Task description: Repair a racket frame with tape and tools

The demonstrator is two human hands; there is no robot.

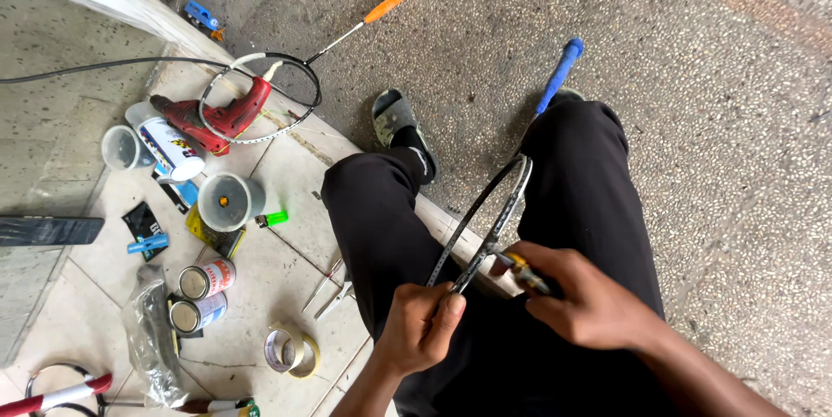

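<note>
The person sits on the edge of a pale tiled floor (286,270), legs in black trousers (572,209) stretched over speckled concrete ground (711,122). Across the lap lies a black-framed unstrung badminton racket with a blue grip (507,200); its grip points away from the person, past the knee. The left hand (420,326) is closed around the near rim of that racket frame, thumb pressed on top. The right hand (581,300) is curled around a small tool with a yellow handle (524,271), whose tip meets the frame just beside the left hand.

Left of the racket, well apart on the tiles, lie a second racket with an orange grip (286,79), a red power drill (221,118) under its head, two tins (204,291), a roll of tape (290,349) and a green lighter (273,219).
</note>
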